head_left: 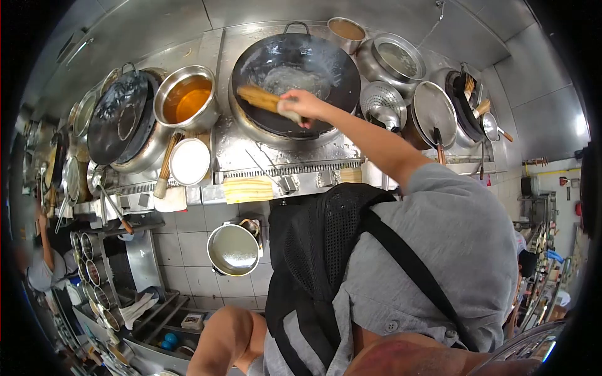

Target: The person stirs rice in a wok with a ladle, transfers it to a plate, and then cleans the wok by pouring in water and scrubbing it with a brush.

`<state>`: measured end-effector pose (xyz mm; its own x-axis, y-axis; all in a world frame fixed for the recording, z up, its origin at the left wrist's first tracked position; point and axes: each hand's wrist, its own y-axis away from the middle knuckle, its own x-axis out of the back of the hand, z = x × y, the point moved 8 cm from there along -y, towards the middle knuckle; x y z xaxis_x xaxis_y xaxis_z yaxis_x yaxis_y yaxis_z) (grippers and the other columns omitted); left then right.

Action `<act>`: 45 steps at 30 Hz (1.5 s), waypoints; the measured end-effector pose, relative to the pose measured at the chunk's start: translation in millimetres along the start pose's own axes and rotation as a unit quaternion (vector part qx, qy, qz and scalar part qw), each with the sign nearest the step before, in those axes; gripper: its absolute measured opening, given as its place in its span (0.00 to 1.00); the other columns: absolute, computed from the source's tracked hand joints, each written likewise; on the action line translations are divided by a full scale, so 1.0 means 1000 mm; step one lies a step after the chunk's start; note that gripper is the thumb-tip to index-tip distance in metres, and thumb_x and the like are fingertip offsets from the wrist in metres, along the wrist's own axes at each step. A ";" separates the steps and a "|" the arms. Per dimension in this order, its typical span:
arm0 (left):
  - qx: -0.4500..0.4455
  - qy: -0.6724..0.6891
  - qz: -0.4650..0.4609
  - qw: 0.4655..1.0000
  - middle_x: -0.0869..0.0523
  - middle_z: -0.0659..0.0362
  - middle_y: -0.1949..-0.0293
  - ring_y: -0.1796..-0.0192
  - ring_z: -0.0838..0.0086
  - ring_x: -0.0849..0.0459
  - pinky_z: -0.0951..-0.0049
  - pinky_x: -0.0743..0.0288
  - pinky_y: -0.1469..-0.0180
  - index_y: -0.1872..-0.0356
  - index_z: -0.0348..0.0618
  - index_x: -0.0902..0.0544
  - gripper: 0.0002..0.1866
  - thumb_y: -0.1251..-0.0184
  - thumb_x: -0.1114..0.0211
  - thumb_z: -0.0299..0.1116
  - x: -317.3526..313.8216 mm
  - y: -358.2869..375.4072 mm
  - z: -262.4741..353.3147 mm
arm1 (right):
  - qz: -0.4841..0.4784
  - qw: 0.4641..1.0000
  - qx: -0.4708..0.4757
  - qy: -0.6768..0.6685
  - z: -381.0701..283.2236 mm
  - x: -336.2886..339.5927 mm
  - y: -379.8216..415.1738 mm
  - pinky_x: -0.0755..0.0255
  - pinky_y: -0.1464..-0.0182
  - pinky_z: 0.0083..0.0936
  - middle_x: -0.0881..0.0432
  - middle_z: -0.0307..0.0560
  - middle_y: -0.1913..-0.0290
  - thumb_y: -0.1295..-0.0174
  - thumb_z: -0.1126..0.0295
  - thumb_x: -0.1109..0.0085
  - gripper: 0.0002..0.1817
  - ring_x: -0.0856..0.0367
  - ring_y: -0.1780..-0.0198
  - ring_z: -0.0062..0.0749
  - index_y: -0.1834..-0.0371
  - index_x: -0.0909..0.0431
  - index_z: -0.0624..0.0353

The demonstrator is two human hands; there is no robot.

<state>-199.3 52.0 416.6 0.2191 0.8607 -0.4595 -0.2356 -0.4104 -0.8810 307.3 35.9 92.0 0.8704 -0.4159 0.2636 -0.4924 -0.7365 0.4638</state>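
Note:
My right hand (301, 108) is closed around the bound handle end of a bamboo wok brush (260, 98). Its splayed bristles point left, over the left side of a large black wok (342, 78). Whitish, wet-looking liquid and foam lie in the bottom of the wok, and a loop handle stands at its far rim. My right arm reaches in from the right across the stove front. My left hand is out of view; only a bent bare limb shows at the bottom edge.
Left of the wok stand a pot of amber liquid (188, 99), a white-topped round container (190, 161) and another black wok (116, 119). To the right are a perforated ladle (382, 100) and a round strainer (434, 109). A metal pot (233, 249) sits below the counter. Another person (47, 266) is at far left.

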 end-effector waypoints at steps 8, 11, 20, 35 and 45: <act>0.151 -0.206 0.202 0.946 0.21 0.53 0.83 0.81 0.66 0.20 0.75 0.22 0.75 0.55 0.25 0.30 0.16 0.38 0.41 0.29 0.074 0.044 -0.022 | -0.005 0.939 -0.110 0.327 0.041 0.154 0.072 0.29 0.87 0.25 0.21 0.45 0.70 0.45 0.52 0.37 0.26 0.27 0.86 0.27 0.45 0.23 0.53; 0.264 0.186 0.423 0.847 0.27 0.49 0.47 0.59 0.62 0.25 0.62 0.25 0.62 0.36 0.38 0.42 0.45 0.53 0.22 0.35 0.158 0.121 -0.086 | 0.173 0.947 -0.033 0.268 0.027 0.174 -0.009 0.27 0.86 0.30 0.21 0.44 0.76 0.46 0.56 0.39 0.23 0.22 0.84 0.30 0.48 0.22 0.51; 0.448 -0.110 0.532 0.710 0.24 0.56 0.61 0.62 0.70 0.27 0.68 0.28 0.59 0.45 0.39 0.29 0.33 0.43 0.32 0.53 0.182 0.274 -0.142 | 0.144 0.894 0.178 0.386 0.052 0.076 0.009 0.20 0.58 0.43 0.15 0.57 0.63 0.46 0.54 0.39 0.25 0.14 0.63 0.51 0.45 0.23 0.47; 0.413 -0.060 0.567 0.710 0.22 0.55 0.58 0.59 0.68 0.20 0.67 0.21 0.61 0.46 0.41 0.29 0.26 0.43 0.29 0.38 0.217 0.286 -0.148 | 0.038 0.999 0.023 -0.028 0.014 -0.001 -0.022 0.27 0.85 0.28 0.22 0.46 0.78 0.40 0.58 0.40 0.28 0.24 0.85 0.30 0.37 0.32 0.51; 0.549 -0.001 0.608 0.573 0.20 0.53 0.60 0.56 0.59 0.19 0.55 0.19 0.53 0.56 0.42 0.25 0.13 0.40 0.39 0.33 0.246 0.304 -0.256 | 0.196 0.850 -0.011 0.489 0.013 0.260 0.103 0.22 0.79 0.33 0.18 0.46 0.71 0.45 0.56 0.39 0.25 0.17 0.74 0.35 0.44 0.22 0.50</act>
<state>25.8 61.8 7.2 -0.7403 0.1402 -0.6574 -0.6673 -0.2712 0.6936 482.9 -154.9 196.7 0.2271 0.0224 0.9736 -0.7539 -0.6288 0.1903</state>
